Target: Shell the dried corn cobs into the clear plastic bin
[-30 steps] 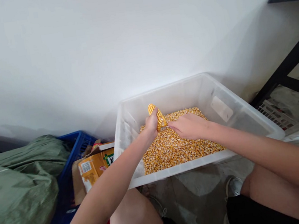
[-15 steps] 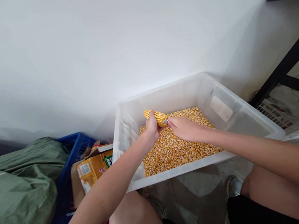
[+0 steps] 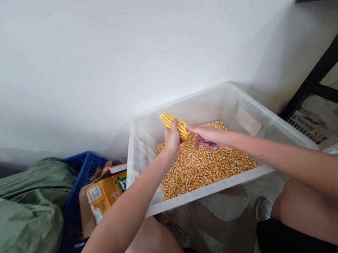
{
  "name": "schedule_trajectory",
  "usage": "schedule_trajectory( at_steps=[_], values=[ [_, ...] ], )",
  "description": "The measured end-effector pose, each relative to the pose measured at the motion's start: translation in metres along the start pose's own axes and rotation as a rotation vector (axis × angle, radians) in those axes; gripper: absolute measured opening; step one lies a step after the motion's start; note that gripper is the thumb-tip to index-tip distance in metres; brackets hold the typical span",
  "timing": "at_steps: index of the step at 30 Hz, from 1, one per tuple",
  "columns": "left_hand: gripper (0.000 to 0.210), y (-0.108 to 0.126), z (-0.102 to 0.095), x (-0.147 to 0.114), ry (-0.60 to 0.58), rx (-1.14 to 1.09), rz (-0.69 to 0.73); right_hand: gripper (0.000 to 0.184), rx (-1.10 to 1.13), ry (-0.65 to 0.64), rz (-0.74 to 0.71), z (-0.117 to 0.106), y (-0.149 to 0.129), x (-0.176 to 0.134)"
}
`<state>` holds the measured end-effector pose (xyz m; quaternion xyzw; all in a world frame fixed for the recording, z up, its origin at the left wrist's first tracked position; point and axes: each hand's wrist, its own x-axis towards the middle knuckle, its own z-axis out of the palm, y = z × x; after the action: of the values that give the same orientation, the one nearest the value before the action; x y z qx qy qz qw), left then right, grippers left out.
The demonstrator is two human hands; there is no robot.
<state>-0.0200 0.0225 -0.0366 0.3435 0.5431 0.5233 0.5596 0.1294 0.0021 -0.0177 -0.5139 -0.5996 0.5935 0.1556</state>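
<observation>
A clear plastic bin (image 3: 215, 183) on the floor holds a heap of loose yellow corn kernels (image 3: 203, 167). My left hand (image 3: 171, 139) grips a yellow corn cob (image 3: 174, 124) above the kernels, its tip pointing up and to the left. My right hand (image 3: 206, 135) holds a small metal tool (image 3: 209, 142) with its end pressed against the cob's lower part. Both hands are over the bin's back half.
A blue crate (image 3: 73, 207) stands left of the bin with an orange carton (image 3: 104, 193) leaning in it. A green sack (image 3: 19, 223) lies further left. A black metal shelf frame (image 3: 325, 75) stands at the right against the white wall. My knees are below the bin.
The cob has tilted from nearly upright to slanting leftward and has risen a little. My right hand has lifted off the kernels, and the metal tool now shows beneath its fingers.
</observation>
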Motion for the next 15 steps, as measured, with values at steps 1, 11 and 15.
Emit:
schedule_trajectory(
  at_steps=[1, 11, 15],
  values=[
    [0.045, 0.000, 0.001, -0.001, 0.020, -0.001, 0.019, 0.059, 0.091, -0.032, 0.012, 0.003, 0.001, 0.002],
    [0.041, -0.004, 0.005, -0.002, 0.077, -0.022, -0.015, 0.019, 0.516, -0.143, -0.119, 0.011, 0.019, 0.018],
    [0.042, -0.004, 0.002, 0.002, 0.078, -0.021, -0.071, 0.017, 0.535, -0.158, -0.125, 0.007, 0.015, 0.018]
  ],
)
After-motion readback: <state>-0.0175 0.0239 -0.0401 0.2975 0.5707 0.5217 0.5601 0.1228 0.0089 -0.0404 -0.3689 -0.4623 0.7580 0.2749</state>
